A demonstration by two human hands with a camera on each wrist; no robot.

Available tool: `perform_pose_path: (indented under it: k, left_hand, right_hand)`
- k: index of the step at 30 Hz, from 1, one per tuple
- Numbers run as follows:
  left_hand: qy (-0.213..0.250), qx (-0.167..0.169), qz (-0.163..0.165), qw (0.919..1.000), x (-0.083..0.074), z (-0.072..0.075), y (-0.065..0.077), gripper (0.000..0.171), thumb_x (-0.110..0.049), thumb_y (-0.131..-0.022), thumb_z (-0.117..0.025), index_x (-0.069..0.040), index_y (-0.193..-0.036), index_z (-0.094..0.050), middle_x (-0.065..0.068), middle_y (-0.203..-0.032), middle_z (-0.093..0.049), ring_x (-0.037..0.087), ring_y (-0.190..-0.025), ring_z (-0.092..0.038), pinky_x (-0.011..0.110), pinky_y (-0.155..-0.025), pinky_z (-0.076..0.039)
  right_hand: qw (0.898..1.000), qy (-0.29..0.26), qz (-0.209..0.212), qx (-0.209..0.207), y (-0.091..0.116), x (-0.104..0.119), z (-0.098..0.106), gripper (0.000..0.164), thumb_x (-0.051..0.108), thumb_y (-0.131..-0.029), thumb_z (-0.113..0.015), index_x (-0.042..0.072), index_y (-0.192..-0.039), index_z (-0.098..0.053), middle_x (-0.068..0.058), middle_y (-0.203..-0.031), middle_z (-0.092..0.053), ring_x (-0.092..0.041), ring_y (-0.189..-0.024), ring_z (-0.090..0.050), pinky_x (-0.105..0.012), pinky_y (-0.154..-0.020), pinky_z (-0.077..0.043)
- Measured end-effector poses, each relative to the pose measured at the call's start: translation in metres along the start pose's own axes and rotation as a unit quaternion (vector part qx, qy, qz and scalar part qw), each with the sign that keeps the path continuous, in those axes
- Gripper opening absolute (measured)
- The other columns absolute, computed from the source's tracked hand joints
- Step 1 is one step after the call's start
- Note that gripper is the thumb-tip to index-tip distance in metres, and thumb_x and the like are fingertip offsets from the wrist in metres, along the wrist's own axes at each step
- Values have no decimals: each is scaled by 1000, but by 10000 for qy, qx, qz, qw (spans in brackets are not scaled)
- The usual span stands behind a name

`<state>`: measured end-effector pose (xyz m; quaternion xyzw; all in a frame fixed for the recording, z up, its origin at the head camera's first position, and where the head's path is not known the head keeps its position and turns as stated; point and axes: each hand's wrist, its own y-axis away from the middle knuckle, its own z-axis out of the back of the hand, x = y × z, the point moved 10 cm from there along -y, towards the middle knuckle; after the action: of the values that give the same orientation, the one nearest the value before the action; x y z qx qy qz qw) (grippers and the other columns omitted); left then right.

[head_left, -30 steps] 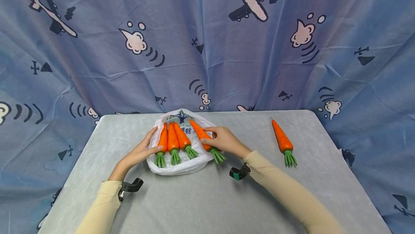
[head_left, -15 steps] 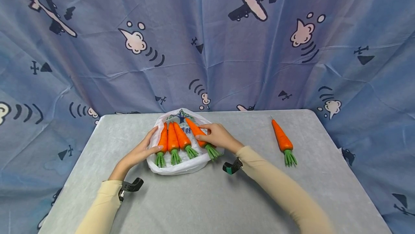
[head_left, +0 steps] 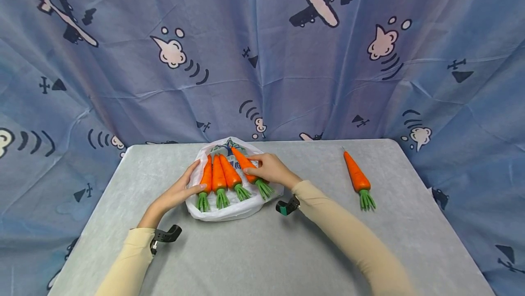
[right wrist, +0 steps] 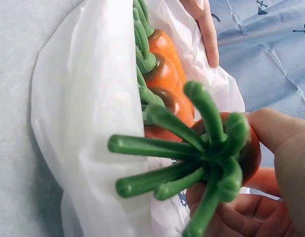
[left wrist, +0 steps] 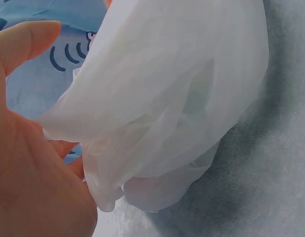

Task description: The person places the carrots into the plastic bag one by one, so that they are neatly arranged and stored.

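A white plastic bag [head_left: 234, 214] lies with its mouth spread toward me. Inside it, 3 orange carrots with green tops sit side by side: a left carrot [head_left: 207, 175], a middle carrot [head_left: 218, 177] and a right carrot [head_left: 229, 173]. My left hand [head_left: 180, 191] holds the bag's left edge, its thumb reaching over the rim by the left carrot. Between thumb and fingers, my right hand [head_left: 272, 168] grips another carrot [right wrist: 251, 148] near its thick end, over the right part of the bag's mouth. Its green stalks [right wrist: 207, 153] point back toward the right wrist camera.
One more carrot [head_left: 357, 173] lies alone on the right side of the grey table [head_left: 311, 250]. A blue curtain [head_left: 262, 59] with printed planes hangs behind the table's far edge.
My right hand has moved left and slightly away from me, bringing its carrot further over the bag toward the other three. The left hand, bag and lone carrot stay put.
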<state>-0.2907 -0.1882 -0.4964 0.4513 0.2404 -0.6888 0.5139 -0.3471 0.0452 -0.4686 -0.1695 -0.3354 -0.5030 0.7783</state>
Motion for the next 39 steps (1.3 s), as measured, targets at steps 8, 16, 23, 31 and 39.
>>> perform_pose_path:
  k: [8, 16, 23, 31, 39]
  left_hand:
    - [41, 10, 30, 10000, 0, 0, 0, 88, -28, -95, -63, -18, -160, -6, 22, -167, 1, 47, -153, 0, 69, -120, -6]
    - [8, 26, 49, 10000, 3, 0, 0, 87, -30, -95, -62, -18, -161, -6, 21, -167, 2, 47, -153, 1, 70, -119, -6]
    - [29, 44, 21, 10000, 6, -1, -2, 87, -32, -96, -62, -19, -161, -5, 20, -167, 2, 45, -154, 1, 69, -120, -6]
    - [119, 37, -26, 9999, 6, -2, -3, 87, -32, -96, -62, -18, -161, -5, 21, -167, 1, 44, -154, -1, 68, -120, -7]
    - [115, 22, -17, 9999, 6, -1, -3, 87, -32, -96, -62, -19, -161, -6, 21, -167, 1, 44, -154, 0, 69, -120, -7]
  right_hand:
    - [9998, 48, 190, -19, -9, 4, -4, 51, 38, -89, -72, 16, -134, -63, 3, -54, -43, -9, -43, -40, -21, -42, -36]
    - [9998, 127, 176, -1, -17, 4, -11, 53, 38, -89, -71, 12, -135, -63, 2, -58, -49, -10, -54, -46, -21, -51, -39]
    - [9993, 367, 96, -36, -22, 0, -17, 53, 40, -89, -71, 13, -134, -63, -8, -90, -73, -11, -68, -51, -24, -68, -47]
    - [9991, 414, 88, -78, -23, -3, -22, 53, 39, -90, -70, 11, -134, -63, -8, -132, -68, -18, -83, -59, -36, -88, -53]
    - [9992, 387, 42, -76, -22, -5, -25, 52, 39, -90, -69, 9, -132, -64, -7, -132, -67, -24, -121, -63, -41, -108, -48]
